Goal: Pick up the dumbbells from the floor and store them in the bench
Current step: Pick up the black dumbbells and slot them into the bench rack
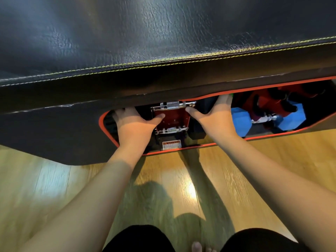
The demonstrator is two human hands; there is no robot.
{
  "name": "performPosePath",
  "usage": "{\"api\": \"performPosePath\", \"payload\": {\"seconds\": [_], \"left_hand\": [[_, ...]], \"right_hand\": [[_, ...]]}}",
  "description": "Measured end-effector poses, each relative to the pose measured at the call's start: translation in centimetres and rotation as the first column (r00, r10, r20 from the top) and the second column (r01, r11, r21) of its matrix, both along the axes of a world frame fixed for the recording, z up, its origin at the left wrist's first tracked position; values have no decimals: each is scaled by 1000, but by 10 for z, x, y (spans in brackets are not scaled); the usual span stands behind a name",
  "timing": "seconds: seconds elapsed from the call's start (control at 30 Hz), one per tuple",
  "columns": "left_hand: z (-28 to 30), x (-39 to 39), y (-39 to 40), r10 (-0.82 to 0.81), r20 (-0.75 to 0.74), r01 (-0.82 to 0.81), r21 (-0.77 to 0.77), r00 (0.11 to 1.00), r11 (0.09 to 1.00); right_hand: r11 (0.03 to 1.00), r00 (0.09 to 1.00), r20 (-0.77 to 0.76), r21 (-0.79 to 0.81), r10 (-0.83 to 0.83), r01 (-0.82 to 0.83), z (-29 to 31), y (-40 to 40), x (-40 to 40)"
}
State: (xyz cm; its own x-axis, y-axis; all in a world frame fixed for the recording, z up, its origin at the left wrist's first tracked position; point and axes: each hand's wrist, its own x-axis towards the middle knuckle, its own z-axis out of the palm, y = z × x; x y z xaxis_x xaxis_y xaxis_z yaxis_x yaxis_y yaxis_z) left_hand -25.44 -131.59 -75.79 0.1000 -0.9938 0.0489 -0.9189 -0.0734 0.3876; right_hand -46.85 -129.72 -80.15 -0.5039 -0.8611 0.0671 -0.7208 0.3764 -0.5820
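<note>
hands reach into the bench [163, 51] opening: left hand [133, 122] and right hand [216, 115], fingers curled on black dumbbell [198, 130] ends, should seat it level beside the blue dumbbell [238, 120].

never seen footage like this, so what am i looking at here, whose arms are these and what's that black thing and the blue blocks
One picture, from a camera worn on a person's head, looking down at their own bare arms. The black padded slab is the bench top. Below it, an orange-rimmed opening shows the storage space. The blue blocks are the ends of a blue dumbbell already inside. The left hand and right hand reach into the opening beside a red bracket; their fingertips are hidden. Below is wooden floor.
</note>
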Motion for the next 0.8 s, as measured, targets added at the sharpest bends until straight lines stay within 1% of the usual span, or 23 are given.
{"api": "performPosePath", "payload": {"seconds": [0.07,0.13,0.27,0.33,0.43,0.47,0.5,0.53,0.6,0.63,0.67,0.73,0.8], "left_hand": [[1,1,-1,-5,66,3,25,998,1000],[3,2,-1,4,49,-6,45,999,999],[10,-2,-2,26,45,-33,165,999,986],[13,-4,-2,37,23,-41,202,999,978],[15,-4,-1,38,11,-39,201,999,979],[15,-4,-1,30,22,-34,193,999,981],[13,-4,-2,27,34,-33,190,999,981],[11,-2,-3,25,44,-33,186,999,982],[11,-1,-5,26,67,-38,181,997,983],[11,1,-6,24,64,-36,184,998,982],[11,2,-7,18,37,-25,204,999,979],[16,9,-2,17,-84,5,253,996,967],[32,17,14,16,-178,25,230,984,973]], "right_hand": [[1000,998,-60,25,-12,13,-2,-1,2],[999,997,-78,36,-14,16,-3,-2,1],[990,990,-139,144,11,9,-9,-8,-4],[990,997,-75,143,30,-19,2,0,-3],[994,986,157,75,62,-74,24,20,1],[993,980,188,85,68,-85,26,23,2],[992,982,182,104,47,-67,29,23,6],[993,992,121,118,18,-32,31,20,10],[991,999,-34,131,23,-18,25,11,9],[989,998,-63,150,27,-17,24,10,9],[987,998,-56,161,22,-13,30,12,10],[988,998,-39,149,42,-35,57,23,13],[978,998,-42,203,50,-41,81,34,14]]}}
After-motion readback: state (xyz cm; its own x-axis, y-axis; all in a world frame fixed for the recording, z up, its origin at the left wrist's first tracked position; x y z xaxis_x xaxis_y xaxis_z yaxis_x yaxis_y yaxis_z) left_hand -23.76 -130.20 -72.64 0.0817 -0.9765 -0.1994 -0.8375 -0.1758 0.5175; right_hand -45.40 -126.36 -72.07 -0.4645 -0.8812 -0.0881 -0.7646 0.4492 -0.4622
